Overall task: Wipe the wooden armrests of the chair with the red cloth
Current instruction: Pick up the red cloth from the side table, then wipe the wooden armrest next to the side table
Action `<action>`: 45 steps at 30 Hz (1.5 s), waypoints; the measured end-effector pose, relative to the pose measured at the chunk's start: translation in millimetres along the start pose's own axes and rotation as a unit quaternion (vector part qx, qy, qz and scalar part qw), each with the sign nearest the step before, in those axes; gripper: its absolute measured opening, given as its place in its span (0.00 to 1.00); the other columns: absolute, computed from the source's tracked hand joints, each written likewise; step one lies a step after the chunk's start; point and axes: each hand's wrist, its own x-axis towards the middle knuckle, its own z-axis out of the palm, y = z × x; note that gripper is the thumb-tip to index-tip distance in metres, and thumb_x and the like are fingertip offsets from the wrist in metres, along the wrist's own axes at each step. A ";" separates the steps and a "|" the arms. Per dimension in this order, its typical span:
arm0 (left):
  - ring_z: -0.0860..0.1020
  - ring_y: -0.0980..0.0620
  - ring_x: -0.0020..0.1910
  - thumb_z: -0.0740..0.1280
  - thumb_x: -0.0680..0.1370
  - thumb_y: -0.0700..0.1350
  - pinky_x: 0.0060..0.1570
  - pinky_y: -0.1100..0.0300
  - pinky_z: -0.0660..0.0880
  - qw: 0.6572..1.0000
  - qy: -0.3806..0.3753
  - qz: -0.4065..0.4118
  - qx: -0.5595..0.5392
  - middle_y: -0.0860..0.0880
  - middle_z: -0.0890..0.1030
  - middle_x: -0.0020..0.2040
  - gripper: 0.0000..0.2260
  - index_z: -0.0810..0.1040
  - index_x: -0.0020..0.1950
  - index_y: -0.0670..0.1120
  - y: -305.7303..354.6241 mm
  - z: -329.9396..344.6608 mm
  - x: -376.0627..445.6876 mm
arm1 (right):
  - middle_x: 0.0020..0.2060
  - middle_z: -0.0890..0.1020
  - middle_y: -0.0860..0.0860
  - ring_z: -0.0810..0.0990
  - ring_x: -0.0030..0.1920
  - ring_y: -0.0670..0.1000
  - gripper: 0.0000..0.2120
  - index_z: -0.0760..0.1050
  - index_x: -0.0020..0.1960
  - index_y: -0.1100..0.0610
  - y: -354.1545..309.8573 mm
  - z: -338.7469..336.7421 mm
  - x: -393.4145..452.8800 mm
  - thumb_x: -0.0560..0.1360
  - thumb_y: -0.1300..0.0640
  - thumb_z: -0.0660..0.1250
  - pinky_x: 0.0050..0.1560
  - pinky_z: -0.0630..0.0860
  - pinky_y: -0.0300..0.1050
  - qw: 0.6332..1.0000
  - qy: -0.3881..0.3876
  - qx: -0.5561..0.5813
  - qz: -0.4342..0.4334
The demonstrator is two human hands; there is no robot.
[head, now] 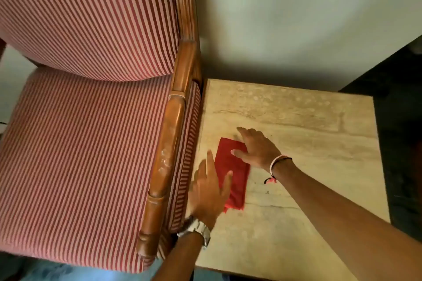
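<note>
A folded red cloth (pixel 235 171) lies flat on a pale stone side table (pixel 308 134), close to the table's left edge. My left hand (pixel 209 191) rests flat with spread fingers on the cloth's near left part. My right hand (pixel 255 147) presses flat on the cloth's far right corner. Neither hand grips the cloth. Just left of the table runs the chair's wooden armrest (pixel 169 146), brown and glossy with pale scuffs, bordering the red-and-white striped seat (pixel 80 155). The chair's other armrest is out of view.
The striped backrest (pixel 91 18) rises behind the seat, with a wooden frame post (pixel 185 7) at its right side. A pale wall (pixel 296 18) stands behind the table. Dark floor or furniture (pixel 402 121) lies to the table's right.
</note>
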 end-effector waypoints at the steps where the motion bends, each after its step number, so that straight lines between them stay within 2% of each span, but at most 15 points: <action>1: 0.75 0.46 0.70 0.55 0.81 0.64 0.63 0.46 0.79 0.999 -0.002 -0.030 -0.020 0.45 0.65 0.78 0.35 0.47 0.83 0.50 -4.8 10.0 1.0 | 0.70 0.72 0.58 0.70 0.72 0.61 0.34 0.59 0.80 0.55 4.1 8.1 4.6 0.80 0.43 0.66 0.68 0.73 0.57 1.000 0.007 0.000 -0.004; 5: 0.73 0.46 0.66 0.65 0.79 0.58 0.58 0.46 0.80 0.993 0.026 -0.099 -0.056 0.46 0.68 0.70 0.31 0.59 0.78 0.48 -21.2 47.8 9.1 | 0.64 0.74 0.57 0.72 0.67 0.60 0.22 0.69 0.70 0.58 18.3 37.2 25.2 0.81 0.48 0.66 0.66 0.73 0.56 0.999 0.041 0.002 -0.005; 10: 0.79 0.42 0.62 0.75 0.75 0.45 0.60 0.48 0.80 0.970 0.012 -0.151 -0.189 0.43 0.74 0.67 0.32 0.62 0.75 0.48 -24.3 54.6 27.6 | 0.59 0.78 0.59 0.75 0.62 0.61 0.18 0.77 0.66 0.59 21.0 60.3 36.7 0.81 0.50 0.68 0.64 0.73 0.54 0.994 0.081 0.066 0.013; 12: 0.81 0.43 0.59 0.75 0.75 0.45 0.54 0.53 0.80 0.961 -0.008 -0.171 -0.219 0.43 0.80 0.62 0.31 0.65 0.73 0.49 -26.0 54.3 31.0 | 0.58 0.77 0.60 0.75 0.61 0.61 0.17 0.79 0.64 0.60 22.5 63.6 37.4 0.80 0.51 0.70 0.64 0.73 0.53 0.990 0.093 0.106 0.027; 14: 0.81 0.47 0.53 0.76 0.74 0.47 0.46 0.65 0.78 0.959 -0.021 -0.163 -0.230 0.46 0.82 0.57 0.24 0.73 0.67 0.47 -27.8 52.2 29.9 | 0.55 0.79 0.59 0.76 0.57 0.58 0.15 0.80 0.61 0.60 22.3 61.9 36.7 0.79 0.52 0.71 0.60 0.72 0.48 0.979 0.099 0.173 0.044; 16: 0.81 0.50 0.49 0.75 0.74 0.49 0.38 0.73 0.73 0.953 -0.025 -0.147 -0.262 0.49 0.84 0.53 0.16 0.80 0.59 0.46 -29.5 47.9 23.1 | 0.48 0.81 0.55 0.78 0.49 0.53 0.09 0.81 0.55 0.60 19.9 55.3 30.5 0.79 0.56 0.72 0.52 0.73 0.45 0.940 0.084 0.322 0.070; 18: 0.82 0.52 0.45 0.73 0.76 0.49 0.37 0.72 0.76 0.940 -0.030 -0.134 -0.313 0.55 0.83 0.46 0.05 0.79 0.49 0.53 -29.8 40.3 13.5 | 0.42 0.80 0.53 0.78 0.42 0.49 0.04 0.79 0.51 0.59 16.9 46.7 20.1 0.79 0.59 0.72 0.45 0.74 0.45 0.894 0.078 0.434 0.074; 22: 0.81 0.63 0.41 0.71 0.78 0.49 0.46 0.56 0.82 0.925 -0.031 -0.114 -0.362 0.58 0.82 0.40 0.06 0.75 0.45 0.57 -26.4 13.7 -7.7 | 0.41 0.81 0.53 0.79 0.40 0.47 0.03 0.79 0.48 0.58 1.7 27.3 -0.6 0.78 0.61 0.73 0.41 0.77 0.41 0.877 0.104 0.468 0.029; 27: 0.83 0.54 0.47 0.72 0.78 0.47 0.52 0.49 0.83 0.899 -0.020 -0.085 -0.428 0.53 0.85 0.46 0.02 0.80 0.50 0.53 -15.8 -41.1 -31.1 | 0.40 0.83 0.43 0.82 0.40 0.40 0.04 0.81 0.46 0.49 -29.7 -16.4 -25.9 0.77 0.56 0.74 0.40 0.79 0.33 0.878 0.130 0.458 -0.046; 32: 0.85 0.62 0.52 0.73 0.74 0.51 0.49 0.66 0.82 0.871 -0.029 -0.041 -0.488 0.62 0.86 0.53 0.10 0.80 0.53 0.65 -18.9 -109.5 -45.1 | 0.42 0.83 0.41 0.82 0.45 0.38 0.03 0.80 0.48 0.47 -77.2 -56.4 -40.2 0.79 0.54 0.72 0.45 0.79 0.32 0.866 0.151 0.460 -0.124; 36: 0.86 0.59 0.47 0.73 0.69 0.55 0.43 0.59 0.85 0.910 0.001 -0.055 -0.411 0.58 0.86 0.52 0.22 0.72 0.61 0.58 -43.0 -149.7 -43.6 | 0.47 0.82 0.50 0.81 0.47 0.46 0.05 0.79 0.51 0.52 -120.6 -58.3 -25.7 0.78 0.53 0.73 0.48 0.77 0.38 0.892 0.152 0.408 -0.124; 39: 0.85 0.59 0.40 0.74 0.72 0.53 0.33 0.66 0.81 0.962 0.013 -0.063 -0.267 0.57 0.83 0.47 0.28 0.65 0.68 0.58 -66.7 -163.0 -37.1 | 0.52 0.75 0.53 0.74 0.47 0.42 0.08 0.78 0.52 0.51 -149.3 -41.3 -12.2 0.76 0.50 0.75 0.47 0.69 0.28 0.934 0.173 0.303 -0.079; 41: 0.82 0.58 0.41 0.72 0.75 0.54 0.37 0.64 0.80 0.984 0.008 -0.070 -0.162 0.54 0.83 0.52 0.31 0.60 0.73 0.56 -78.8 -166.0 -31.6 | 0.57 0.72 0.53 0.72 0.50 0.43 0.12 0.79 0.55 0.54 -165.2 -26.7 -8.7 0.76 0.49 0.74 0.51 0.71 0.27 0.953 0.179 0.240 -0.051; 43: 0.83 0.47 0.47 0.68 0.77 0.58 0.47 0.49 0.83 0.992 -0.021 -0.083 -0.090 0.46 0.82 0.57 0.32 0.56 0.75 0.53 -86.6 -166.1 -27.0 | 0.62 0.71 0.53 0.74 0.59 0.47 0.18 0.77 0.60 0.54 -179.2 -13.7 -11.5 0.76 0.45 0.73 0.58 0.78 0.41 0.962 0.197 0.189 -0.012; 45: 0.84 0.43 0.50 0.61 0.78 0.64 0.52 0.42 0.82 0.995 -0.059 -0.072 -0.024 0.45 0.83 0.57 0.31 0.56 0.75 0.51 -92.3 -164.5 -24.8 | 0.66 0.71 0.53 0.74 0.65 0.51 0.21 0.75 0.65 0.52 -191.3 -4.9 -19.5 0.76 0.44 0.72 0.61 0.79 0.49 0.954 0.273 0.122 0.032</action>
